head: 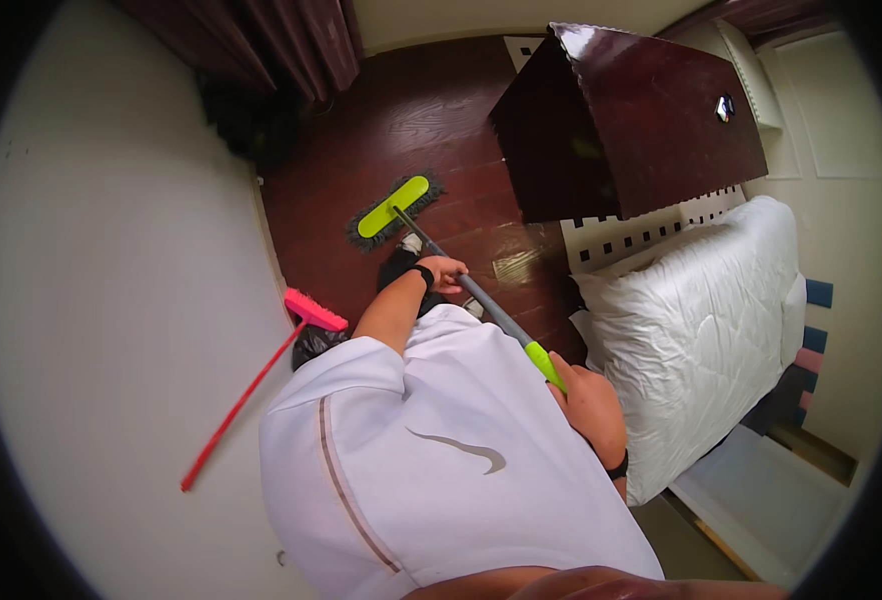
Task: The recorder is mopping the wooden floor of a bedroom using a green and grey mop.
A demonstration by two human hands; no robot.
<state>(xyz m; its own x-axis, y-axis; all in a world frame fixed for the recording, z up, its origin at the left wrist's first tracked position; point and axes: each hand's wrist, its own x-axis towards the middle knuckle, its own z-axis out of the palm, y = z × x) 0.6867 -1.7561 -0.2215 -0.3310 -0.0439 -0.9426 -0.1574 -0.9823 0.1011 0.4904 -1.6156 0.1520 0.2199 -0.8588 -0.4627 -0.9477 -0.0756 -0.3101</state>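
A flat dust mop with a lime-green plate (411, 193) and a shaggy grey pad lies on the dark red wooden floor (441, 139) ahead of my feet. Its grey pole (493, 309) runs back diagonally towards me. My left hand (444, 274), with a black band at the wrist, holds the pole partway down. Higher up, my right hand (589, 405) is wrapped around the lime-green grip (543, 364) at the handle end, beside my white shirt. That hand hides the top of the grip.
A red-handled broom (242, 409) leans bristles-up against the white wall (125, 262), beside a black plastic bag (316, 341). A dark red cabinet (673, 120) stands ahead right. A bed with a white quilt (700, 337) flanks my right. Purple curtains (291, 45) hang ahead left.
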